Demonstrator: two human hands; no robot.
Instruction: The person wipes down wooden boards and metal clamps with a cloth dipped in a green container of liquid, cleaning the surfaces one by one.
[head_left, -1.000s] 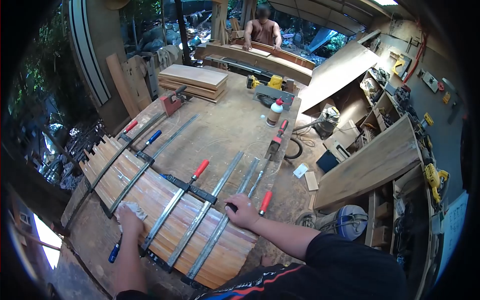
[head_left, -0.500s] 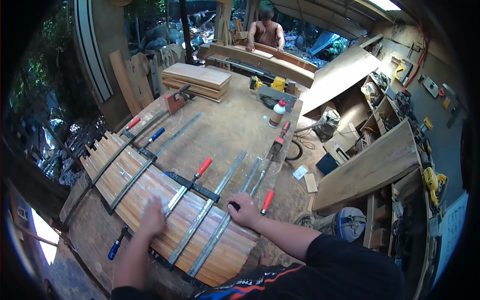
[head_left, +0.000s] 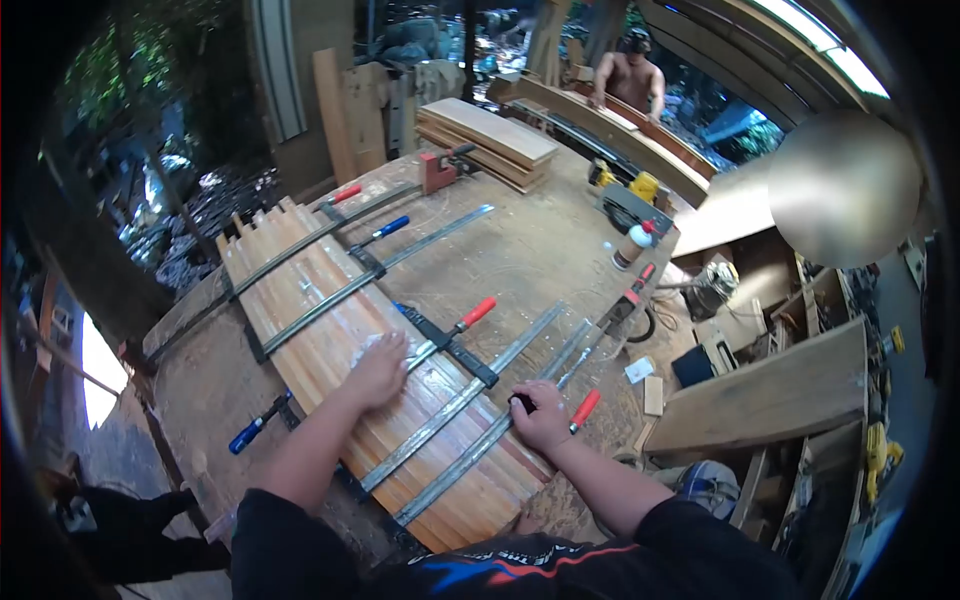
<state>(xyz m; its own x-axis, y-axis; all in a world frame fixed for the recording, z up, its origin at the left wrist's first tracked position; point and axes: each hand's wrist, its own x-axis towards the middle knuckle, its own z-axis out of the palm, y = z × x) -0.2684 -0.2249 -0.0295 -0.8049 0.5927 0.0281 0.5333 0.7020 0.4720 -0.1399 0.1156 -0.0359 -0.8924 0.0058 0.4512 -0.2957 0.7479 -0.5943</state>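
On the workbench (head_left: 520, 250), the glued-up strip panel (head_left: 330, 330) lies under several bar clamps. The left hand (head_left: 378, 372) presses a white rag (head_left: 368, 345) flat onto the panel; whether its fingers curl around the cloth I cannot tell. Just right of that hand runs a red-handled clamp (head_left: 460, 335). The right hand (head_left: 540, 415) is closed over a clamp's black jaw at the panel's edge, another red handle (head_left: 584, 410) touching it. Far beyond, another person (head_left: 630, 80) works at a long board.
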